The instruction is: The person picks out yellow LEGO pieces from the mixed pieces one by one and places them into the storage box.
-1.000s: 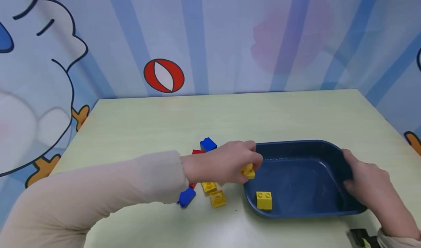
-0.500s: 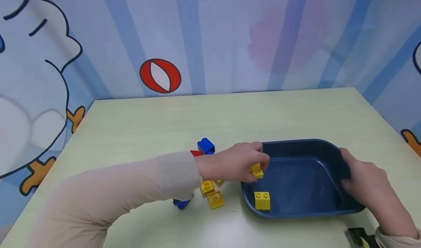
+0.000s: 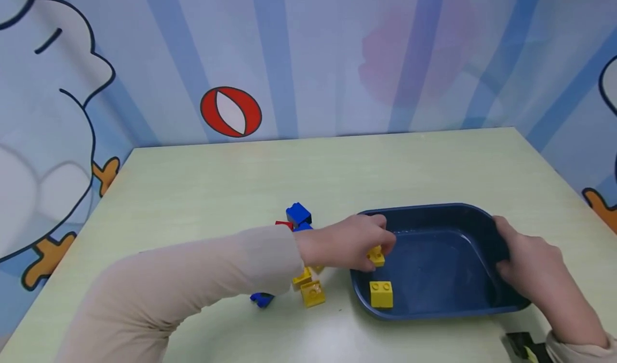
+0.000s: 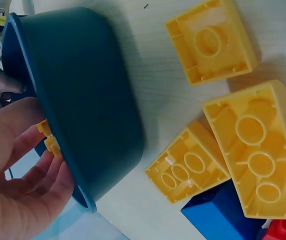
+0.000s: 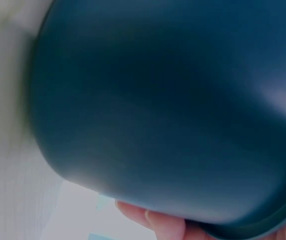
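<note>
My left hand [image 3: 349,240] reaches over the left rim of a dark blue tray [image 3: 443,266] and pinches a yellow toy brick [image 3: 377,257] just inside it. In the left wrist view, the tray's wall partly hides this brick [image 4: 52,145]. Another yellow block [image 3: 382,295] sits studs up in the tray's near left corner. My right hand [image 3: 535,266] grips the tray's right end, thumb inside; fingers [image 5: 165,225] show beneath the rim in the right wrist view.
Left of the tray lie loose bricks: yellow ones [image 4: 210,42] with hollow undersides showing, blue ones [image 3: 298,213] and red ones [image 3: 283,225]. My left sleeve [image 3: 207,266] covers part of this pile. A black object [image 3: 525,347] lies by my right wrist. A patterned wall [image 3: 318,58] stands behind the table.
My left hand has moved right with the yellow brick, from the tray's left rim to just inside it. My right hand keeps its grip on the tray. The view has shifted slightly.
</note>
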`<state>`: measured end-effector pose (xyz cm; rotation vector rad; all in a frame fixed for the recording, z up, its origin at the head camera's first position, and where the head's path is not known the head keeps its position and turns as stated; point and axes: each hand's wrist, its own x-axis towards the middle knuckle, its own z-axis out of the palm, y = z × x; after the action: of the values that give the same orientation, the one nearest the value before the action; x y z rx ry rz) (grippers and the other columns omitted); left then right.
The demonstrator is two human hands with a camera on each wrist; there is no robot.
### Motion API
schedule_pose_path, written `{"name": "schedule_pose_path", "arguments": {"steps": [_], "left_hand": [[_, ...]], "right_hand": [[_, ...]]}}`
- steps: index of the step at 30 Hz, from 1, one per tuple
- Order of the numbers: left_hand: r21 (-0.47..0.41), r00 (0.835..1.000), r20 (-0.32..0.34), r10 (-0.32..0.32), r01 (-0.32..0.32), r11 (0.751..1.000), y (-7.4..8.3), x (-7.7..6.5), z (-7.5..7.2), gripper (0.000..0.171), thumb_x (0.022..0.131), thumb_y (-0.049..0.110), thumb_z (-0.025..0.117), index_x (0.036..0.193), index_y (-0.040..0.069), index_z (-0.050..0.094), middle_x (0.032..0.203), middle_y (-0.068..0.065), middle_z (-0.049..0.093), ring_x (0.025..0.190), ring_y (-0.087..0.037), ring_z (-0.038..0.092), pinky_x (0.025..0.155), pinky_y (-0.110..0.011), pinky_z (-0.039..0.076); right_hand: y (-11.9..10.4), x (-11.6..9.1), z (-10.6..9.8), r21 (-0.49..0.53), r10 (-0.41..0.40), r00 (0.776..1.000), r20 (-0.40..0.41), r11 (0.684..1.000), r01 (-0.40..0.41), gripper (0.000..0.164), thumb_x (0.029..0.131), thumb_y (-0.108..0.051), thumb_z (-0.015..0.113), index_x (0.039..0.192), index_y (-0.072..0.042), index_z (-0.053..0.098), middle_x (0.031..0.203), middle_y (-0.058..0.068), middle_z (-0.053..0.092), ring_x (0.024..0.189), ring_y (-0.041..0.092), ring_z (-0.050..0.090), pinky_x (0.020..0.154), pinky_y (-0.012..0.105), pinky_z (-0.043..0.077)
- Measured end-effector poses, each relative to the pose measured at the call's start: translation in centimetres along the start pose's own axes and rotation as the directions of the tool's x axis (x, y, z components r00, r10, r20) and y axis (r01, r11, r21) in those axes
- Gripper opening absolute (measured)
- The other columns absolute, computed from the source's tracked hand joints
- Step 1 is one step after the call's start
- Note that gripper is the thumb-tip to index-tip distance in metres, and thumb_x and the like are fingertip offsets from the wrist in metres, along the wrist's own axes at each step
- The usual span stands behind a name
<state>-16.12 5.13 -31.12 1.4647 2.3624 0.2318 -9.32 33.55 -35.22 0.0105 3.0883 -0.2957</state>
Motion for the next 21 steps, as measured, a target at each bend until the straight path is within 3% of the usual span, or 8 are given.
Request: {"name": "schedule_pose_path", "arguments": {"steps": [12, 21], "left_hand": [[0.014, 0.999, 0.04, 0.011, -0.011, 1.0, 0.0, 0.5, 0.9, 0.017, 0.08, 0.017, 0.074, 0.093, 0.014, 0.064, 0.088, 0.002, 0.049, 0.082, -0.009, 0.047, 0.065, -0.012, 0.038], [0.036, 0.999, 0.043, 0.016, -0.018, 0.999, -0.1, 1.2, 1.8, 0.016, 0.081, 0.016, 0.073, 0.094, 0.012, 0.065, 0.087, 0.002, 0.05, 0.08, -0.01, 0.047, 0.065, -0.013, 0.037]], "right_hand": [[-0.2, -0.1, 0.0, 0.003, 0.004, 1.0, -0.007, 1.0, -0.004, 0.07, 0.068, 0.004, 0.066, 0.128, 0.014, 0.032, 0.075, 0.031, 0.058, 0.05, 0.027, 0.05, 0.043, 0.041, 0.038], [-0.1, -0.3, 0.1, 0.012, -0.002, 1.0, -0.008, 1.0, 0.002, 0.069, 0.069, 0.004, 0.064, 0.129, 0.014, 0.032, 0.056, 0.009, 0.051, 0.046, 0.022, 0.04, 0.042, 0.035, 0.031]]}}
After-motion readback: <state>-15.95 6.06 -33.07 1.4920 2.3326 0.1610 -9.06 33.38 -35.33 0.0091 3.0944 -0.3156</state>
